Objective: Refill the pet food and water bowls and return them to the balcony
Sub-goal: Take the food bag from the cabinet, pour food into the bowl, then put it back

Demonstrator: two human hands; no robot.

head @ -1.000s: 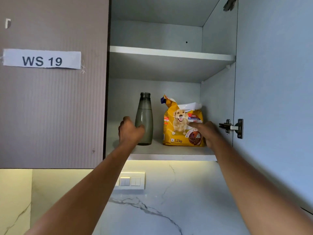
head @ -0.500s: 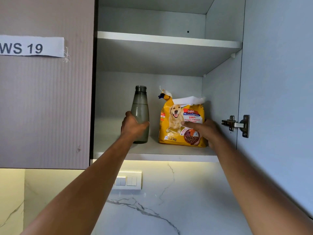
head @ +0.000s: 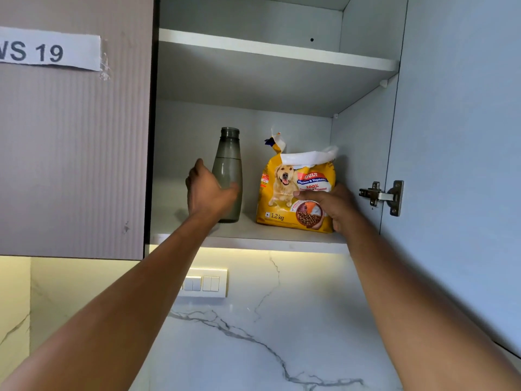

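A grey translucent water bottle (head: 227, 165) stands upright on the lower shelf (head: 253, 235) of an open wall cabinet. My left hand (head: 207, 193) wraps its lower half, thumb on the front, fingers behind. To its right stands a yellow dog food bag (head: 293, 190) with a dog picture and a rolled white top. My right hand (head: 335, 206) grips the bag's lower right corner, thumb across the front. Both things rest on the shelf. No bowls are in view.
The cabinet door (head: 462, 136) hangs open on the right with a metal hinge (head: 383, 196). A shut door with a "WS 19" label (head: 50, 52) is at the left. The upper shelf (head: 276, 52) is bare. Below are a switch plate (head: 203, 283) and marble wall.
My left hand has closed further around the bottle and my right hand has settled on the bag's corner. The view has shifted right; bottle and bag still stand on the shelf.
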